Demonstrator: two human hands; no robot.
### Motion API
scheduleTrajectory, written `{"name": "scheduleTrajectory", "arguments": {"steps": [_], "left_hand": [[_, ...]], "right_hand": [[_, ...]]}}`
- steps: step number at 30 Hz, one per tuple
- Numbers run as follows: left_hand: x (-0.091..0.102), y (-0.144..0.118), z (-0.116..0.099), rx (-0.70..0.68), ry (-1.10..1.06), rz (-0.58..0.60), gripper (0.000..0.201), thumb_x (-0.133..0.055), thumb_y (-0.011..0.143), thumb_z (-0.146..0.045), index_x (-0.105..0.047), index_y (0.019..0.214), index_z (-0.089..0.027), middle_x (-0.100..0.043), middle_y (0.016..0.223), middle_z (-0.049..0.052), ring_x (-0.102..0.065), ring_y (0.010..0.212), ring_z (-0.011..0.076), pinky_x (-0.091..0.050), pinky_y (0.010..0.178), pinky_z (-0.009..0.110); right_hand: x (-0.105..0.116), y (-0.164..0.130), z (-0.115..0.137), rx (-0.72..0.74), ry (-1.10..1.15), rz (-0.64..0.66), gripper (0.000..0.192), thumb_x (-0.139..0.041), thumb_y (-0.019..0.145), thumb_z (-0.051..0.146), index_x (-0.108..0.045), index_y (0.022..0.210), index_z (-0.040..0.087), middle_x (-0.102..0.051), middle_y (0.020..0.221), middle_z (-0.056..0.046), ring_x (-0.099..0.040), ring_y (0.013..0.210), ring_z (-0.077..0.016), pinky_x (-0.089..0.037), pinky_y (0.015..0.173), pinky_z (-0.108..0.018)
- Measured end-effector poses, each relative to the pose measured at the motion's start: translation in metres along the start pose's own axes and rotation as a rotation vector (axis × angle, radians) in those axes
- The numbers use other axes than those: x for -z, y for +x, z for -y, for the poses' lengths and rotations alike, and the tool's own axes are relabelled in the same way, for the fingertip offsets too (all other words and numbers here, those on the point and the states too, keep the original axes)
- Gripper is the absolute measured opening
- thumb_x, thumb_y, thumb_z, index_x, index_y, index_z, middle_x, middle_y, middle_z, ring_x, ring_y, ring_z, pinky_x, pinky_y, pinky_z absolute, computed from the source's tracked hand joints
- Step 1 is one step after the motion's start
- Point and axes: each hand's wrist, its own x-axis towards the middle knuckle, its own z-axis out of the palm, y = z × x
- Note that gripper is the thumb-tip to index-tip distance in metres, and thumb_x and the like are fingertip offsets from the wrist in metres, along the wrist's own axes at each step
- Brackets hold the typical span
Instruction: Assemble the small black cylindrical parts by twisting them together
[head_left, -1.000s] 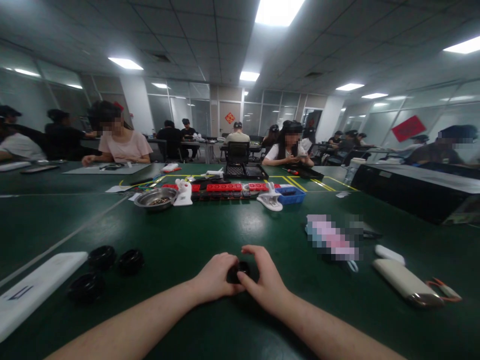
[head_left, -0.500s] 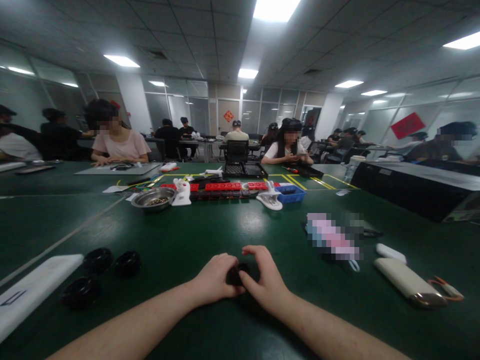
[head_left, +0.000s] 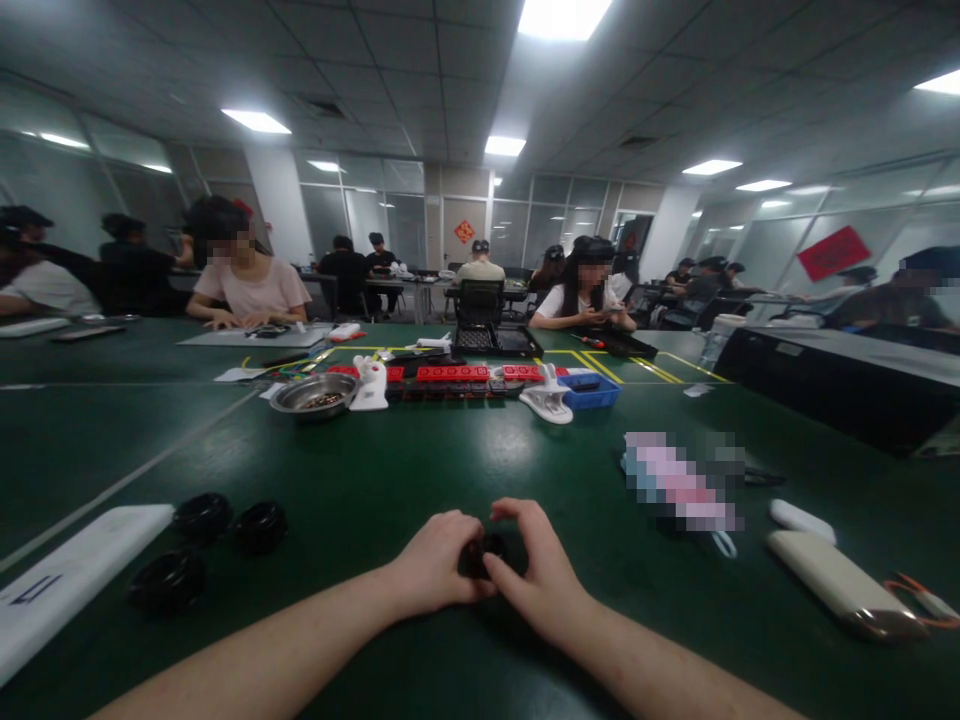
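A small black round part (head_left: 481, 553) rests low over the green table (head_left: 465, 460), held between both hands. My left hand (head_left: 433, 560) grips its left side with curled fingers. My right hand (head_left: 536, 572) closes on its right side, index finger arched over the top. Most of the part is hidden by my fingers. Three similar black round parts (head_left: 201, 517) (head_left: 259, 526) (head_left: 166, 581) lie to the left, apart from my hands.
A white flat box (head_left: 64, 583) lies at the left edge. A cream power bank (head_left: 844, 594) and a white capsule (head_left: 802, 521) lie right. A metal bowl (head_left: 313, 395), red strips (head_left: 453, 373) and a blue tray (head_left: 594, 390) stand farther back. Several people sit at tables beyond.
Both hands stay together on the black part; my right index finger has lifted slightly over it. The view has shifted a little.
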Motion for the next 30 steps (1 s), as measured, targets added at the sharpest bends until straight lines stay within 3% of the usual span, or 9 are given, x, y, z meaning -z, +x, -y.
{"name": "scheduleTrajectory", "arguments": {"steps": [5,11,14,19,22,27,30], "left_hand": [[0.0024,0.001,-0.0026,0.012,0.017,0.002,0.025,-0.064,0.062,-0.038,-0.05,0.069,-0.018,-0.054,0.072,0.0,-0.05,0.068,0.0178,-0.035,0.059,0.025],[0.0036,0.0005,-0.0016,0.002,-0.032,0.033,0.033,-0.064,0.064,-0.038,-0.054,0.089,-0.02,-0.057,0.083,0.001,-0.052,0.077,0.0202,-0.038,0.068,0.028],[0.0037,0.0005,-0.0016,0.023,0.002,0.036,0.03,-0.064,0.063,-0.041,-0.053,0.08,-0.019,-0.056,0.079,0.001,-0.051,0.074,0.0196,-0.038,0.065,0.027],[0.0032,0.0009,-0.0022,0.003,0.056,0.023,0.027,-0.065,0.062,-0.039,-0.05,0.071,-0.019,-0.054,0.072,-0.001,-0.05,0.069,0.0185,-0.037,0.059,0.026],[0.0031,0.0005,-0.0025,0.001,0.045,0.02,0.027,-0.064,0.063,-0.039,-0.051,0.073,-0.018,-0.055,0.073,0.0,-0.051,0.07,0.0187,-0.038,0.061,0.026],[0.0045,-0.0003,-0.0027,-0.005,-0.002,0.014,0.031,-0.064,0.064,-0.04,-0.054,0.085,-0.019,-0.057,0.081,0.001,-0.052,0.075,0.0197,-0.04,0.067,0.028],[0.0052,-0.0005,-0.0031,0.015,0.023,0.018,0.028,-0.065,0.063,-0.04,-0.052,0.075,-0.018,-0.056,0.076,0.001,-0.052,0.072,0.0193,-0.039,0.063,0.027]], "right_hand": [[-0.0048,0.0023,-0.0031,-0.11,-0.069,0.001,0.038,-0.062,0.064,0.017,-0.047,0.099,0.019,-0.053,0.089,-0.005,-0.052,0.085,-0.023,-0.044,0.077,-0.04],[0.0027,0.001,0.0033,0.034,0.101,0.13,0.052,-0.046,0.062,0.004,-0.043,0.111,0.022,-0.053,0.107,-0.007,-0.05,0.101,-0.0225,-0.04,0.089,-0.041],[0.0029,-0.0002,0.0026,0.021,0.069,0.091,0.049,-0.049,0.065,0.008,-0.043,0.112,0.021,-0.052,0.11,-0.008,-0.048,0.103,-0.0236,-0.039,0.091,-0.042],[-0.0048,-0.0002,-0.0023,-0.085,-0.045,-0.023,0.04,-0.064,0.062,0.016,-0.047,0.098,0.02,-0.053,0.094,-0.006,-0.051,0.089,-0.0237,-0.044,0.079,-0.04],[-0.0048,0.0,-0.0014,-0.08,-0.029,0.002,0.034,-0.058,0.066,0.013,-0.049,0.097,0.02,-0.055,0.09,-0.005,-0.053,0.086,-0.0225,-0.045,0.079,-0.04],[0.0011,-0.0012,0.0031,0.048,0.11,0.102,0.057,-0.045,0.06,0.004,-0.042,0.114,0.021,-0.052,0.111,-0.008,-0.049,0.105,-0.023,-0.038,0.093,-0.043],[-0.0009,-0.0013,0.0008,-0.006,0.042,0.033,0.05,-0.05,0.065,0.01,-0.041,0.113,0.02,-0.051,0.112,-0.009,-0.048,0.106,-0.0249,-0.038,0.092,-0.044]]}}
